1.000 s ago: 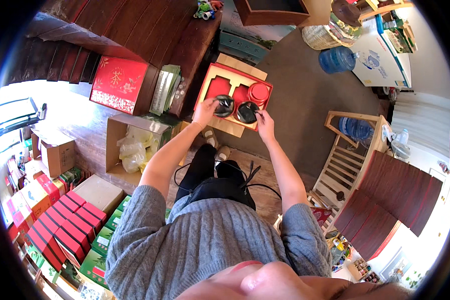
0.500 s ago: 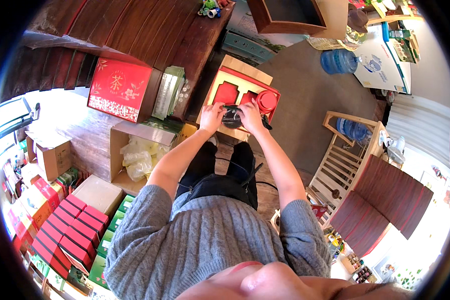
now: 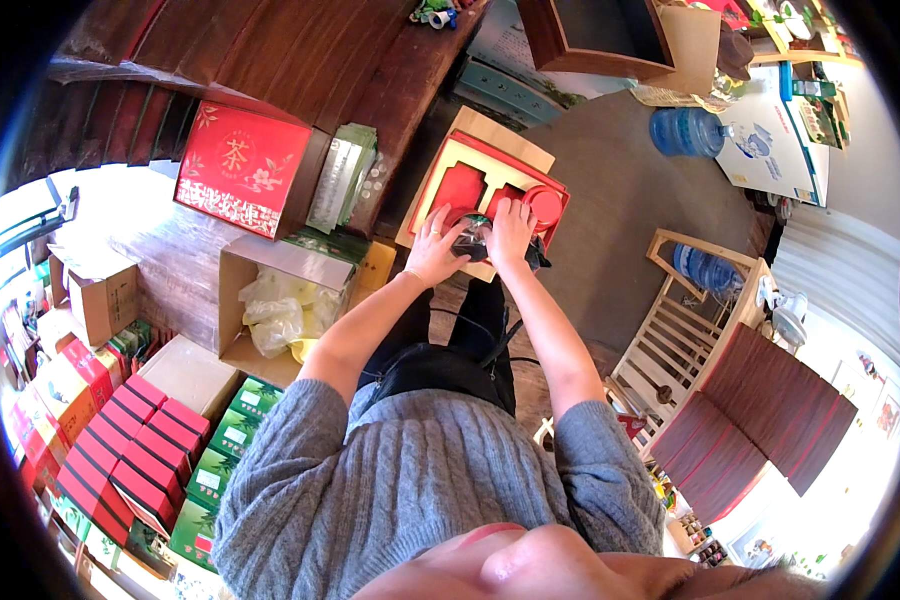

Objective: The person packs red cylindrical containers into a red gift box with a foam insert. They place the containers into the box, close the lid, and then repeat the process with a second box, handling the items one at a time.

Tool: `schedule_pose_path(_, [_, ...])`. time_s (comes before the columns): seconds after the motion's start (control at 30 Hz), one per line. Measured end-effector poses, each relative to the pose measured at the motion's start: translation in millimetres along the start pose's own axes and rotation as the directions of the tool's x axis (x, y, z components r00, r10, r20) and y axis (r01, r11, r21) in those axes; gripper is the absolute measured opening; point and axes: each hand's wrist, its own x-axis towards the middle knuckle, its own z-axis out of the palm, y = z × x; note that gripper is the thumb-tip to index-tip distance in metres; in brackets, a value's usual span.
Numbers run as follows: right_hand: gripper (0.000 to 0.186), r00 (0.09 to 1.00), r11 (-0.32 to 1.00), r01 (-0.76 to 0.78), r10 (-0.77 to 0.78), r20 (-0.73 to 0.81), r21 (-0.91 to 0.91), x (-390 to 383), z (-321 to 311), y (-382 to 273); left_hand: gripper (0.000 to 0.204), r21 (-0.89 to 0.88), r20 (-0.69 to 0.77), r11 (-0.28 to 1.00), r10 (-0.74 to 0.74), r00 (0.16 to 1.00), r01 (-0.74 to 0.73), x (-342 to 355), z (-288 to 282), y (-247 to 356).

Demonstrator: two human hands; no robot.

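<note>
My left hand (image 3: 434,252) and my right hand (image 3: 511,234) press from both sides on a shiny, crumpled black plastic bag (image 3: 470,240). Fingers of both hands curl over its far edge, where a curved dark red rim partly shows. What the bag holds cannot be seen. Just beyond my hands lies an open red gift box (image 3: 432,180) with a pale yellow insert (image 3: 490,166) and red shaped recesses. A round red lid or tin (image 3: 543,206) rests at the box's right end, beside my right hand.
Under the gift box is a light wooden stool or board (image 3: 530,153). To the left stand an open carton (image 3: 232,300) with clear plastic bags and a red printed box (image 3: 240,165). A wooden slatted rack (image 3: 660,350) and a blue water bottle (image 3: 688,133) are on the right.
My fingers pinched the bag's upper edge before; now both hands have closed in around its sides. The view has shifted slightly, and the gift box appears a little further right.
</note>
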Motion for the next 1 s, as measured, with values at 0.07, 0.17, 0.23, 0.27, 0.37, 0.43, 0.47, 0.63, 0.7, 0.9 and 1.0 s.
schedule_pose_path(0.07, [0.047,1.000,1.000,-0.026,0.026,-0.011,-0.013,-0.2,4.4,3.4,0.068,0.064,0.019,0.997,-0.048,0.999,0.047,2.3,8.9,-2.5])
schedule_pose_path(0.17, [0.050,0.999,1.000,-0.003,0.001,-0.035,-0.031,-0.4,15.0,8.3,0.075,0.092,0.036,0.995,-0.053,0.998,0.049,7.4,13.7,-1.6])
schedule_pose_path(0.23, [0.050,0.999,0.997,0.036,-0.037,-0.012,-0.072,3.6,18.1,9.2,0.076,0.087,0.034,0.995,-0.057,0.998,0.053,10.7,12.3,1.5])
schedule_pose_path(0.27, [0.048,0.999,0.996,0.038,-0.039,-0.012,-0.076,4.5,19.4,7.8,0.085,0.073,0.016,0.997,-0.014,1.000,0.013,7.4,14.9,-2.1])
schedule_pose_path(0.37, [0.046,1.000,0.999,0.018,-0.018,0.011,-0.048,9.0,28.8,8.3,0.096,-0.125,0.076,0.991,-0.033,0.997,0.043,-5.2,13.0,-7.3])
schedule_pose_path(0.43, [0.047,0.996,0.999,-0.017,0.019,0.084,-0.027,14.6,32.3,11.0,0.104,-0.179,0.073,0.980,-0.075,0.995,0.087,-12.4,15.3,-8.7])
schedule_pose_path(0.47, [0.048,0.991,0.999,-0.048,0.047,0.129,0.004,17.7,32.4,10.8,0.108,-0.205,0.072,0.973,-0.098,0.993,0.111,-16.3,17.0,-10.0])
schedule_pose_path(0.63, [0.046,0.945,0.950,-0.132,0.035,0.325,0.283,32.5,10.5,26.6,0.114,-0.276,0.128,0.925,-0.234,0.964,0.261,-20.9,24.2,-6.5])
schedule_pose_path(0.7, [0.040,0.929,0.784,-0.280,0.076,0.361,0.554,47.6,5.0,51.1,0.114,-0.291,0.085,0.916,-0.262,0.961,0.275,-20.6,29.2,-4.8])
schedule_pose_path(0.9, [0.062,0.928,0.996,-0.001,0.034,0.371,-0.088,51.4,0.8,126.0,0.115,-0.332,-0.023,0.898,-0.315,0.949,0.290,-18.9,47.9,-2.8])
schedule_pose_path(1.0, [0.072,0.896,0.989,0.110,-0.057,0.440,-0.096,46.8,20.7,139.9,0.114,-0.353,-0.033,0.882,-0.347,0.937,0.314,-18.3,51.5,1.5])
